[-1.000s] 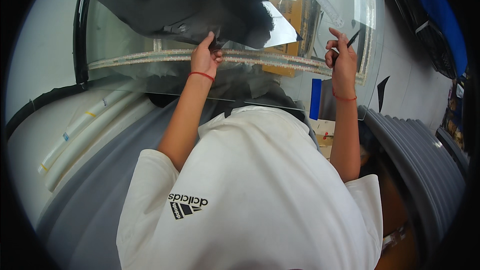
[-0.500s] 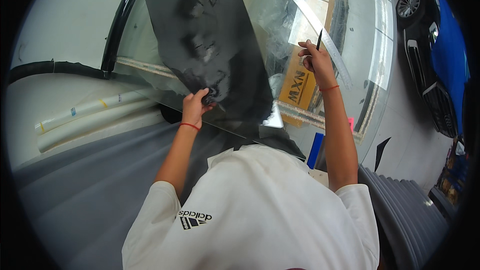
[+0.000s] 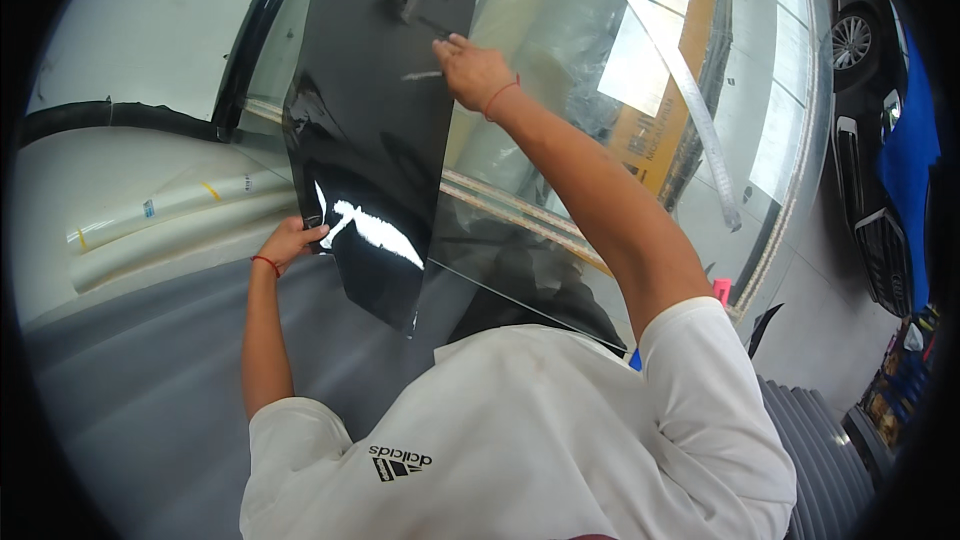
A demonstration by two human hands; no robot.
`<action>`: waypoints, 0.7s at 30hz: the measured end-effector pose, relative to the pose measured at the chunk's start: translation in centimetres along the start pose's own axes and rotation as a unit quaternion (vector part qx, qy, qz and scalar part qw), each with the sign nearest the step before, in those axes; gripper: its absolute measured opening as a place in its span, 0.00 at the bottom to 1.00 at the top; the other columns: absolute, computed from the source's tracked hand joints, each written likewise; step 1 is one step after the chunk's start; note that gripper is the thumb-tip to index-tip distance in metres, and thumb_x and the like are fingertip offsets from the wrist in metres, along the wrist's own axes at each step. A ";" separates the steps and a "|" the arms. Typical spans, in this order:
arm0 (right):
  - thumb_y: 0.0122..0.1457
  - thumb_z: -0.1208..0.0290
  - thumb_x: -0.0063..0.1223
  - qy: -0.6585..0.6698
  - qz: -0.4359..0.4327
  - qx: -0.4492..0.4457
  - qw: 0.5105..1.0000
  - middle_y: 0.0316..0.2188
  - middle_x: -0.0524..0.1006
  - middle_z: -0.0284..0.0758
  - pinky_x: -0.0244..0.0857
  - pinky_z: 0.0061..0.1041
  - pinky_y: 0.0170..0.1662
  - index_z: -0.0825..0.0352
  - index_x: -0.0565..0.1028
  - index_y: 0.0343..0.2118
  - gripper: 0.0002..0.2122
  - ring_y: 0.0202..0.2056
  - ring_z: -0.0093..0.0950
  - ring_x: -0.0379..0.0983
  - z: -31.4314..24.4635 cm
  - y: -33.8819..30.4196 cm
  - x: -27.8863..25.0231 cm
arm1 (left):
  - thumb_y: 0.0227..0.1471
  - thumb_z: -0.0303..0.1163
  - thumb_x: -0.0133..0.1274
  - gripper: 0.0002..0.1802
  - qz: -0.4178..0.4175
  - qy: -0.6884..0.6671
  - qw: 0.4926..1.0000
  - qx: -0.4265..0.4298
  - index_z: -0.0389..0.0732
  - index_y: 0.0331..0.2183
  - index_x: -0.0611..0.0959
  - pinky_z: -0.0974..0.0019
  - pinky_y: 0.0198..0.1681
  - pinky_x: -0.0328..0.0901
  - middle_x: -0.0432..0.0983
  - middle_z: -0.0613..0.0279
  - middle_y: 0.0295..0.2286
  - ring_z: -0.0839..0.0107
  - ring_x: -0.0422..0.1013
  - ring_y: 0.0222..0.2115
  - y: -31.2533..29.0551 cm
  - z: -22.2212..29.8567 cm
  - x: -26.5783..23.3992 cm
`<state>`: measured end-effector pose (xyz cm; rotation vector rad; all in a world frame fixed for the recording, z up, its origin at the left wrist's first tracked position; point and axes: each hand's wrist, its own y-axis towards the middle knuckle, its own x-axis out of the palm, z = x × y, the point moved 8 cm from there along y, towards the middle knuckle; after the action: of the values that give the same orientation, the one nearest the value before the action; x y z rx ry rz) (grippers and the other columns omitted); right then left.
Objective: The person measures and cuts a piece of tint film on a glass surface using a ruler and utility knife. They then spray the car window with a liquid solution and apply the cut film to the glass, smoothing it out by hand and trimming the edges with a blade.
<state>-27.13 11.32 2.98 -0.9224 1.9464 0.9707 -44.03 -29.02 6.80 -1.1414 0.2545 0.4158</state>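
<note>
A glossy black sheet of film (image 3: 380, 155) lies lengthwise over the glass tabletop (image 3: 500, 215), its near end hanging past the edge with bright reflections. My left hand (image 3: 292, 243) pinches the sheet's lower left edge, thumb on top. Over the sheet's right side is my right hand (image 3: 474, 73), fingers bent around a slim black pointed tool (image 3: 432, 27). Only the dark tip of that tool shows beyond the fingers, so its kind is unclear. Creases and a crumpled patch mark the sheet's far part.
Right of the sheet, a long clear ruler (image 3: 668, 60) lies on the glass. Beneath the glass is a yellow-brown carton (image 3: 655, 140). White rolls (image 3: 165, 230) rest at the left beside a grey pleated cover (image 3: 130, 350). A car (image 3: 870, 160) stands at the far right.
My left hand has moved left and nearer, drawing the sheet's near end over the edge. My right hand has swung left from beside the ruler to the sheet.
</note>
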 end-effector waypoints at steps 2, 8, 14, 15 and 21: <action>0.67 0.71 0.45 -0.028 -0.037 -0.014 0.999 0.58 0.79 0.39 0.76 0.36 0.54 0.70 0.73 0.61 0.21 0.65 0.36 0.71 -1.9 0.7 2.4 | 0.63 0.41 0.62 0.10 -0.003 0.029 0.999 -0.032 0.46 0.41 0.87 0.64 0.48 0.69 0.83 0.74 0.38 0.80 0.75 0.43 0.8 -2.6 -3.5; 0.68 0.68 0.41 -0.052 -0.062 0.009 0.997 0.62 0.76 0.43 0.76 0.34 0.55 0.74 0.71 0.63 0.23 0.66 0.37 0.69 -7.9 -4.8 4.2 | 0.61 0.43 0.65 0.14 0.046 0.002 0.993 -0.107 0.47 0.44 0.87 0.54 0.55 0.67 0.84 0.69 0.42 0.72 0.76 0.47 3.8 -10.8 -12.0; 0.66 0.71 0.45 -0.007 -0.080 0.079 0.994 0.63 0.75 0.44 0.75 0.31 0.57 0.74 0.71 0.64 0.24 0.66 0.37 0.70 -10.6 -6.5 3.2 | 0.64 0.41 0.61 0.15 0.032 -0.024 0.993 -0.110 0.45 0.48 0.86 0.53 0.61 0.65 0.82 0.66 0.48 0.69 0.74 0.52 7.4 -9.7 -16.1; 0.66 0.73 0.46 -0.009 -0.047 0.085 0.995 0.60 0.78 0.44 0.76 0.30 0.54 0.74 0.72 0.62 0.22 0.64 0.35 0.71 -10.7 -6.3 2.6 | 0.64 0.40 0.61 0.16 0.016 -0.009 0.993 -0.117 0.44 0.49 0.85 0.55 0.61 0.64 0.82 0.65 0.49 0.70 0.73 0.53 8.1 -9.1 -16.7; 0.66 0.63 0.56 0.230 -0.093 0.281 0.927 0.32 0.84 0.44 0.75 0.43 0.39 0.69 0.77 0.46 0.14 0.38 0.43 0.83 -4.7 -4.7 -2.0 | 0.57 0.44 0.67 0.29 0.137 0.430 0.890 0.060 0.27 0.48 0.83 0.56 0.52 0.71 0.85 0.43 0.42 0.56 0.80 0.44 13.2 -0.2 -23.2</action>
<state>-23.71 5.69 5.22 -1.0190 2.2870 0.0536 -70.67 -28.93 5.13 -1.1119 1.2143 0.1067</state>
